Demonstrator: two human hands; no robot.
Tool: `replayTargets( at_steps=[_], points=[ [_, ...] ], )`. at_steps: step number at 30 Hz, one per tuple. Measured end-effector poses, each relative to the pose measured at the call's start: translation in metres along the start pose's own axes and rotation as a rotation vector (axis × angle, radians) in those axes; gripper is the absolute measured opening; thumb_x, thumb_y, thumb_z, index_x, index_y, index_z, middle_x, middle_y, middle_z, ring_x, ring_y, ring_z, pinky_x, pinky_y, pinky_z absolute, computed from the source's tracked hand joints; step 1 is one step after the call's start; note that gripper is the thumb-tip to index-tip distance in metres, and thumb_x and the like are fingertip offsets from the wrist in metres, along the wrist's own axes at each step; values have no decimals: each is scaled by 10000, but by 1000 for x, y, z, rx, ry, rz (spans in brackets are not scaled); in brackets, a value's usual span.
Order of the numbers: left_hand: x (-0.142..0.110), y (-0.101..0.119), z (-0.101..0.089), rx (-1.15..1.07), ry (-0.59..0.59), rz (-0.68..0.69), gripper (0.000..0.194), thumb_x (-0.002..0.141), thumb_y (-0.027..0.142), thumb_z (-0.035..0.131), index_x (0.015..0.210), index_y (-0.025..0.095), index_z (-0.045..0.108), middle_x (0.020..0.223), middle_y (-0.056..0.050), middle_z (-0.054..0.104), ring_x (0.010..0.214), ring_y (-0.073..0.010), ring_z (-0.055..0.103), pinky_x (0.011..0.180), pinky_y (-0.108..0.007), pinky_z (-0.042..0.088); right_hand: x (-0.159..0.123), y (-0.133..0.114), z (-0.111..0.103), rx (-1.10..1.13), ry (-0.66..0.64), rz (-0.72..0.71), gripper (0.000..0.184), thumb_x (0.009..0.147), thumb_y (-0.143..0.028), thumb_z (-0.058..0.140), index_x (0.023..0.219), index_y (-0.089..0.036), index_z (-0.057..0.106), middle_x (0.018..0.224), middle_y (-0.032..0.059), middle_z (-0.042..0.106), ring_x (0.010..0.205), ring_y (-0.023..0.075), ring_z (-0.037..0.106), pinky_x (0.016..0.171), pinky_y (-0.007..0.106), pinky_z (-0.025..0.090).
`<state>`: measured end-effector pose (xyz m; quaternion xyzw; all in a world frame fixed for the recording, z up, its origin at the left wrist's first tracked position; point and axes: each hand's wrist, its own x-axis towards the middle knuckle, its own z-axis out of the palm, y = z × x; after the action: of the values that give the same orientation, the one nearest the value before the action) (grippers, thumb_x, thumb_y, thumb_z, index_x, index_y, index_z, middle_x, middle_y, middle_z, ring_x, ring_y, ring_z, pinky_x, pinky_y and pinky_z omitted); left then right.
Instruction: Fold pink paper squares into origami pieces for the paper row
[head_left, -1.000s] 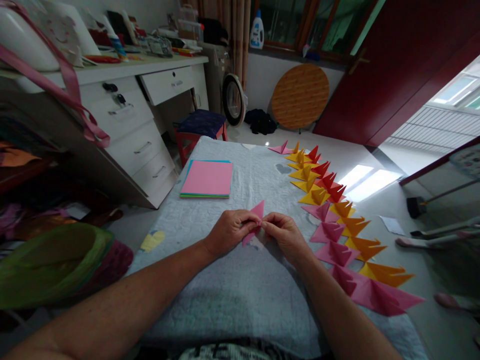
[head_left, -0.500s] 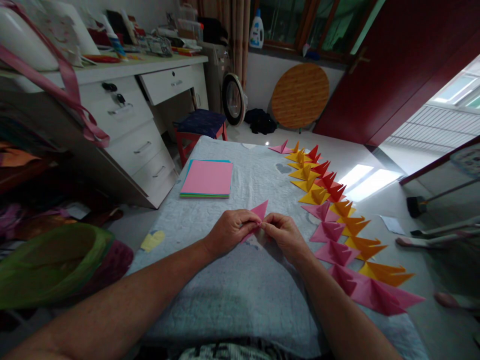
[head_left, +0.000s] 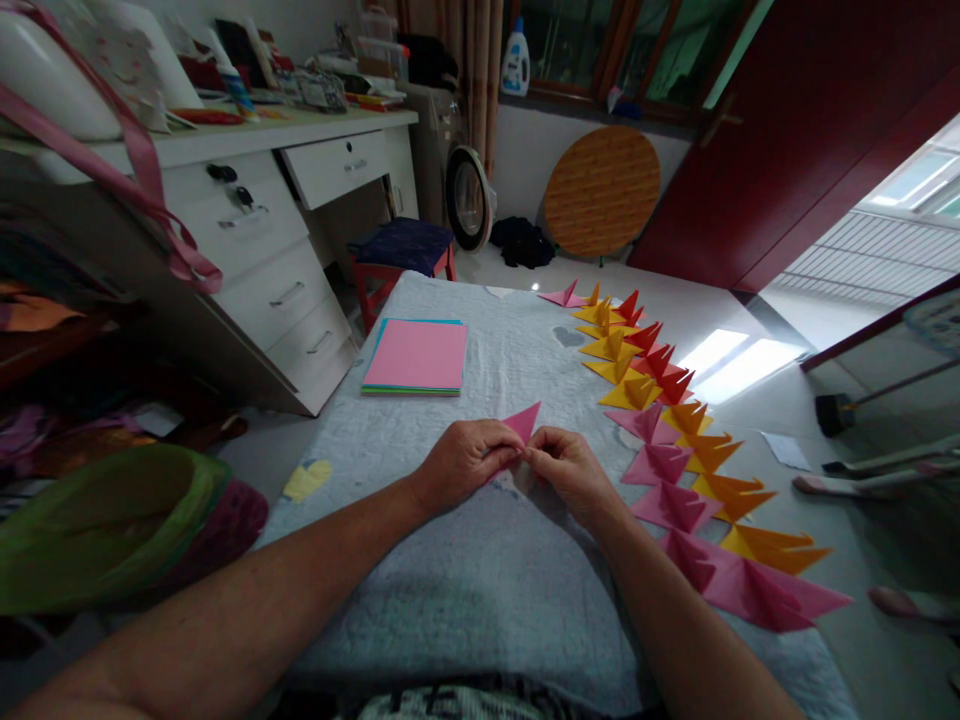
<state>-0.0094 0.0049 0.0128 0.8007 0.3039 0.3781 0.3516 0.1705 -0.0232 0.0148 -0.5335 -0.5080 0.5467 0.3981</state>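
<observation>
Between my two hands is a folded pink paper [head_left: 524, 421], its pointed tip rising above my fingers and its lower part mostly hidden behind them. My left hand [head_left: 471, 458] pinches it from the left with thumb and forefinger. On the other side, my right hand [head_left: 564, 466] pinches the paper's right edge, its fingertips almost meeting the left ones. A stack of square coloured paper [head_left: 416, 356], pink on top, lies beyond my left hand. To the right stand rows of folded paper cranes, among them pink ones [head_left: 673, 505], orange ones [head_left: 731, 492], yellow ones [head_left: 611, 345] and red ones [head_left: 660, 365].
A pale blue cloth [head_left: 450, 600] covers the table under my arms. A stool [head_left: 409, 245] stands past its far left corner, near a white desk [head_left: 247, 220]. A green-rimmed basket [head_left: 112, 530] is on the left, and a round wooden board [head_left: 602, 190] leans by the wall.
Both hands stay pinched on the pink paper, which has tilted very slightly to the right. The rest of the scene shifts only a little with the camera.
</observation>
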Motion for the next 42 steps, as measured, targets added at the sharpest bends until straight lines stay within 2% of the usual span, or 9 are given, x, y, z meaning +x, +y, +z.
replayTargets(
  at_steps=[9,18,22,28,31,35,42],
  points=[
    [0,-1,-1,13,-43,69,95,897,126,629,910,156,718,863,-36,734,795,-134,670,755,-231,501,0,2,-2,37,-40,13,229,695,-372,667,604,-180,580,489,-48,482,454,76,377,457,221,242],
    [1,-2,-2,-50,-34,-13,97,891,160,640,874,159,736,847,-41,737,789,-140,678,760,-247,513,0,-3,-1,-51,-25,-33,310,699,-450,713,628,-183,574,514,-51,471,478,78,377,455,215,255],
    [1,-2,-3,-43,-43,-27,111,894,169,632,878,163,741,858,-44,743,797,-142,679,776,-256,518,0,-4,-1,-69,-2,-46,290,694,-438,715,644,-189,575,542,-47,475,493,80,378,455,215,266],
    [1,-1,-3,-63,-46,-51,111,890,168,639,883,175,749,861,-38,747,797,-141,679,782,-254,513,-1,-2,-2,-65,-37,-36,196,739,-371,624,675,-199,558,534,-51,459,488,88,378,450,214,278],
    [2,-3,-4,-85,-25,-107,93,876,172,663,866,175,755,848,-28,745,784,-136,671,762,-241,498,-2,1,-1,-92,-2,-137,99,739,-297,587,753,-214,537,615,-47,491,536,100,429,495,220,338],
    [2,-6,-3,-153,13,-201,61,848,193,702,862,167,755,835,-22,743,779,-140,668,737,-238,490,-3,6,4,-245,76,-333,127,737,-209,571,852,-226,518,729,-29,536,620,122,491,569,241,401],
    [2,-8,0,-254,33,-265,86,838,214,699,881,164,754,850,-29,753,793,-153,674,752,-256,511,-1,8,5,-418,133,-538,71,829,-165,525,813,-221,566,772,7,569,685,142,532,627,267,424]
  ],
)
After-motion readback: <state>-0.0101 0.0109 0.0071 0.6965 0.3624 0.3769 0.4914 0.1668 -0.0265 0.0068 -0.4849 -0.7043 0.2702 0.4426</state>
